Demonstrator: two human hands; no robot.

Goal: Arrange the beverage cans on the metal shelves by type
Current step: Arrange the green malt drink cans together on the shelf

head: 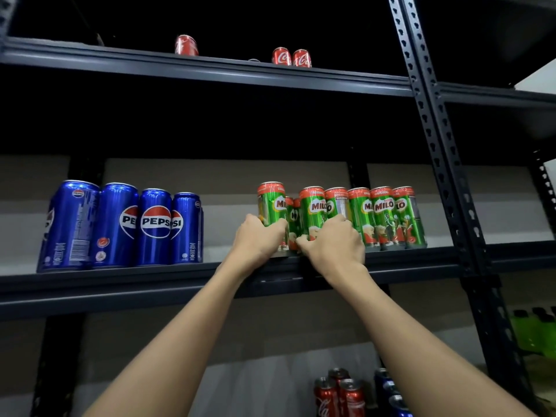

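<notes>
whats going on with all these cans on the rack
A person is sorting cans by type. Each hand holds a green Milo can on the middle shelf: left hand on the leftmost can, right hand on the next front can. Pepsi cans stand further left, Coca-Cola cans above.

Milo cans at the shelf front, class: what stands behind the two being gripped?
Between the left hand's Milo can and the right hand's Milo can, two more Milo cans show behind. Their lower parts are covered, as is anything further back.
</notes>
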